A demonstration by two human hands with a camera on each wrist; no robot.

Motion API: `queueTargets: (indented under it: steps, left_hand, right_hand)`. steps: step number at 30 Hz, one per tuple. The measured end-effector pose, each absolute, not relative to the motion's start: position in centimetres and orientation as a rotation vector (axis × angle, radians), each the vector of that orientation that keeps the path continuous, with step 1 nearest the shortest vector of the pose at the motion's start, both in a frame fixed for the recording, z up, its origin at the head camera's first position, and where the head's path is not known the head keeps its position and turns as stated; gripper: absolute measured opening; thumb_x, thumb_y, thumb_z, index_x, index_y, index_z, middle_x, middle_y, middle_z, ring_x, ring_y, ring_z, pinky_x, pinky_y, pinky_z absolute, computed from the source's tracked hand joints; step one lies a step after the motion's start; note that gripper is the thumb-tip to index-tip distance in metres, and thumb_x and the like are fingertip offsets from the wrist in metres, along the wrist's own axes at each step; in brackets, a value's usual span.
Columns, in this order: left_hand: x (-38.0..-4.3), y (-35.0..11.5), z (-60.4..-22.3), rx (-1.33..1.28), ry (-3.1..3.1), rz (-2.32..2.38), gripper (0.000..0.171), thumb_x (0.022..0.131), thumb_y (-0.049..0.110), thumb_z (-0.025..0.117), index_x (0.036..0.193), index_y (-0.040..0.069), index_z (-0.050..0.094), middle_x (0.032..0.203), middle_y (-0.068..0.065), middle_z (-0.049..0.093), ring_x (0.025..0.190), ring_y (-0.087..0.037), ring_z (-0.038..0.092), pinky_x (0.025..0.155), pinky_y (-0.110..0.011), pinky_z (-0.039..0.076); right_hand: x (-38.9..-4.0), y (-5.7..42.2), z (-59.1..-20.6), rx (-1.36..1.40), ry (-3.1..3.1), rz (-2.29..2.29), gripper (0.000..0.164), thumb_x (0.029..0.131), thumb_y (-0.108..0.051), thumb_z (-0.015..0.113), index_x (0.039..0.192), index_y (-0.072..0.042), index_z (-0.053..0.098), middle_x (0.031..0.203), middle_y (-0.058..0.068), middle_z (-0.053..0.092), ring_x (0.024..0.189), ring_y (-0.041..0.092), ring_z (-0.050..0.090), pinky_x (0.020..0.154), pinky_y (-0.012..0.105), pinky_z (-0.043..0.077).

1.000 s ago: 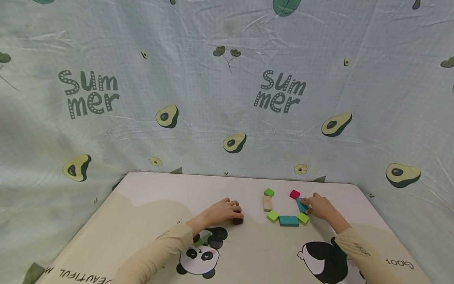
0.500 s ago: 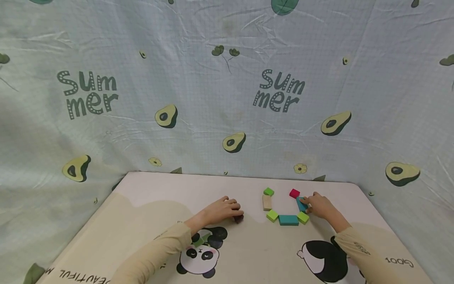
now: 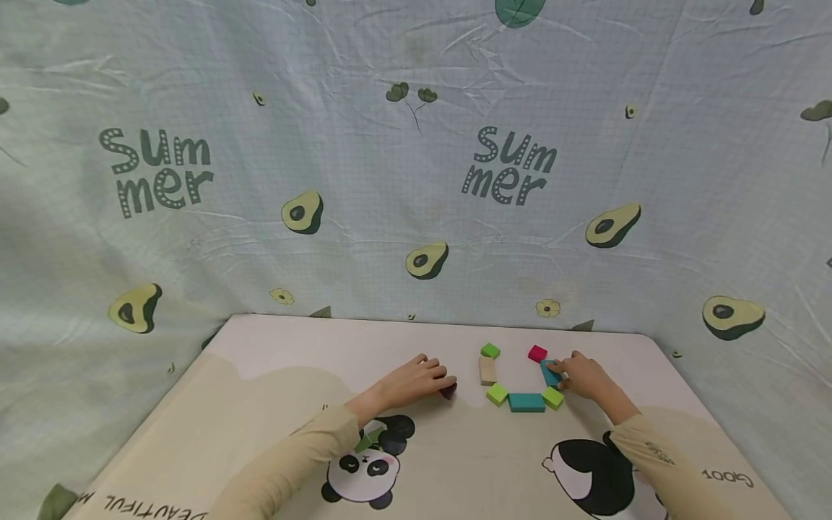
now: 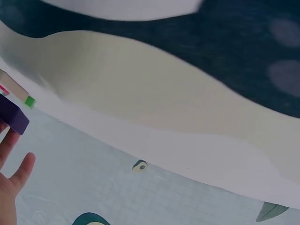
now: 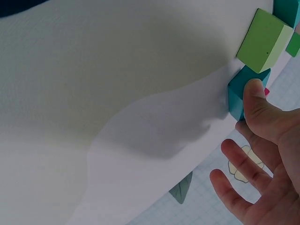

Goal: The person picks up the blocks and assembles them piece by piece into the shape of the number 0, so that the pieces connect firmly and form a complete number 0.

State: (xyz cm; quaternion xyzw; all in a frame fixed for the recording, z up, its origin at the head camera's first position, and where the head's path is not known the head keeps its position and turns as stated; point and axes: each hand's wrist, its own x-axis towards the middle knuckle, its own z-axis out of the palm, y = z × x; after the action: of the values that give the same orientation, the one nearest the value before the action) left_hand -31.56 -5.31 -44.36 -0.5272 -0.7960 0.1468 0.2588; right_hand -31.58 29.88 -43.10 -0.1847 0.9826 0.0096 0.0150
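Note:
A dark purple block [image 3: 449,391] hangs under the fingers of my left hand [image 3: 416,379], which pinches it left of the block outline. In the left wrist view the purple block [image 4: 14,116] touches the fingertips, and the thumb is out of sight. My right hand [image 3: 587,377] pinches a teal block [image 3: 549,373] on the outline's right side. The right wrist view has the thumb on this teal block [image 5: 238,91], other fingers spread away. A light green block [image 3: 553,398] sits at its near end, a red block [image 3: 537,353] at its far end.
The outline also has a teal block [image 3: 526,403] in front, a light green block [image 3: 497,394], a plain wooden block [image 3: 487,371] and a green block [image 3: 490,350] at left. All lie on a printed table [image 3: 292,339], with a patterned cloth [image 3: 364,159] hanging behind it.
My left hand has moved slightly right with the purple block, toward the outline, and the block has turned in its fingers. My right hand stays on the teal block.

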Motion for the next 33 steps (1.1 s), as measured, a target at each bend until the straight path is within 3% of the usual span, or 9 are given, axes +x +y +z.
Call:
queueTargets:
  steps: [22, 28, 33]
  left_hand:
    - [-33.1, 3.4, -43.3, -1.293, -2.244, 0.266, 0.033, 0.088, 0.036, 0.052, 0.117, 0.021, 0.054, 0.103, 0.002, 0.056, 0.094, -0.013, 0.049, 0.076, -0.026, 0.042]
    - [-33.8, 6.0, -43.4, -1.266, -2.355, 0.220, 0.025, 0.092, 0.033, 0.046, 0.113, 0.020, 0.054, 0.102, 0.002, 0.057, 0.095, -0.012, 0.049, 0.075, -0.025, 0.040]
    - [-34.2, 8.0, -43.6, -1.259, -2.422, 0.169, 0.023, 0.090, 0.035, 0.049, 0.106, 0.022, 0.058, 0.099, 0.006, 0.060, 0.092, -0.009, 0.052, 0.072, -0.023, 0.038]
  right_hand:
    - [-32.0, 29.9, -43.4, -0.558, 3.045, 0.036, 0.043, 0.074, -0.014, 0.068, 0.116, -0.006, 0.060, 0.116, 0.015, 0.060, 0.080, 0.023, 0.050, 0.060, 0.034, 0.044]
    - [-31.9, 29.5, -43.3, -0.496, 3.023, 0.010, 0.043, 0.075, -0.014, 0.067, 0.117, -0.007, 0.059, 0.118, 0.016, 0.059, 0.084, 0.027, 0.051, 0.067, 0.040, 0.047]
    - [-31.8, 29.6, -43.1, -0.459, 3.033, 0.015, 0.043, 0.076, -0.014, 0.067, 0.117, -0.008, 0.059, 0.118, 0.017, 0.058, 0.087, 0.030, 0.052, 0.070, 0.043, 0.048]
